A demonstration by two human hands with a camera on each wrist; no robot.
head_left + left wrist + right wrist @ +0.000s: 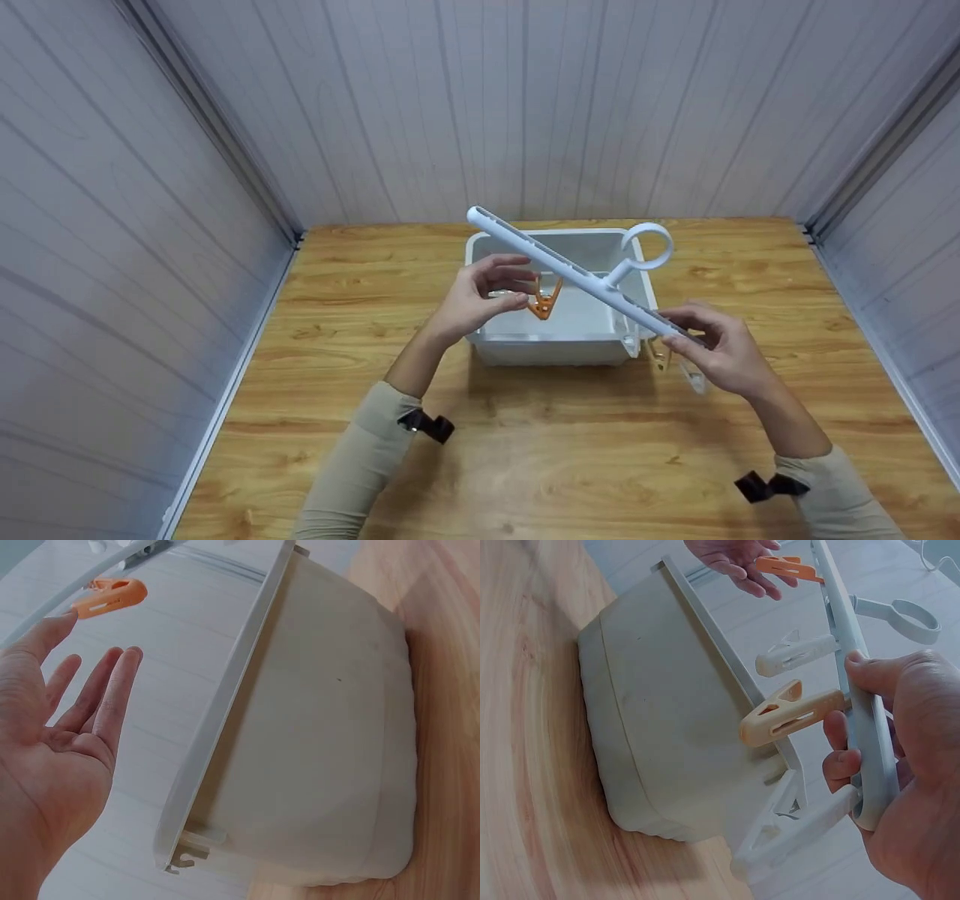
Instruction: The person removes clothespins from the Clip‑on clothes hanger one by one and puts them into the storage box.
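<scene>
A white clip hanger (577, 274), a long slotted bar with a ring hook (649, 246) at its middle, is being held slantwise above a white plastic bin (559, 341) that is standing on a wooden table (315, 360). The near end of the bar is being gripped by the right hand (716, 349), with the thumb laid over the top and the fingers curled beneath; in the right wrist view the bar is being seen passing through that grip (870, 757). Several pegs are being carried on the bar: an orange peg (545, 298) is hanging below its middle over the inside of the bin, while a beige peg (791, 718), a white peg (795, 654) and another white peg (795, 829) are being seen close to the right hand, just beside the bin's outer wall. The left hand (484, 294) is being held open above the bin, its fingers (112, 686) relaxed and nearly straight, close to the orange peg but, as far as can be told, not touching it; nothing is being held in it. Both forearms are being covered by beige sleeves (360, 465), and pale panelled walls (112, 225) are being seen around the table.
</scene>
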